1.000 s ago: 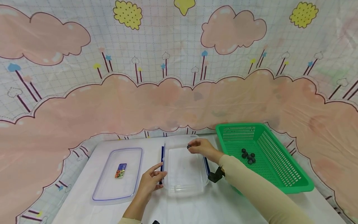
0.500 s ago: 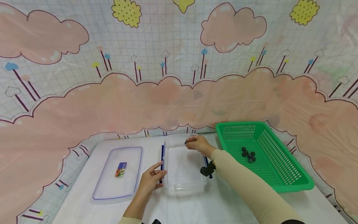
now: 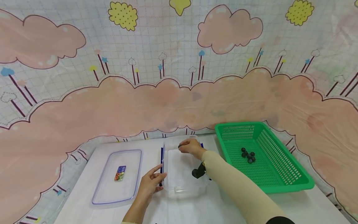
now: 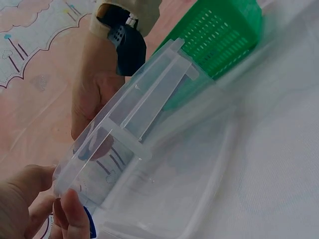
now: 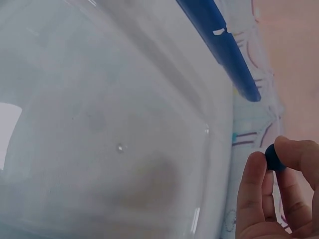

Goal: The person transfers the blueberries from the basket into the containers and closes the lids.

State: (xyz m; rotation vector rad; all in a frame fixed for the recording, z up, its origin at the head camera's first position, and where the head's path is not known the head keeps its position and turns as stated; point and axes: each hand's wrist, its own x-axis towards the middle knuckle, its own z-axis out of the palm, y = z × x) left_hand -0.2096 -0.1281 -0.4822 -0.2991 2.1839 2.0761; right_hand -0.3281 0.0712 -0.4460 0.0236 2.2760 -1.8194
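A clear plastic food container (image 3: 184, 174) with blue side clips stands mid-table. My left hand (image 3: 151, 183) holds its left rim, thumb and fingers at the edge, also seen on the left hand (image 4: 45, 204) in the left wrist view. Over the container's far part, my right hand (image 3: 193, 147) pinches one small, round, dark blueberry (image 5: 274, 158) between thumb and fingertips. In the right wrist view, the container's floor (image 5: 99, 124) shows beneath a blue clip (image 5: 224, 50). Several more blueberries (image 3: 249, 155) lie in the green basket (image 3: 268, 188) at right.
A clear lid (image 3: 112, 193) with a blue-purple seal and a colourful label (image 3: 120, 173) lies flat on the white table (image 3: 84, 186) at left. Behind the table hangs a cloud-patterned cloth (image 3: 156, 105). The right forearm reaches across in front of the green basket.
My right hand has moved left over the container, still pinching the blueberry. The left hand stays at the container's left rim.
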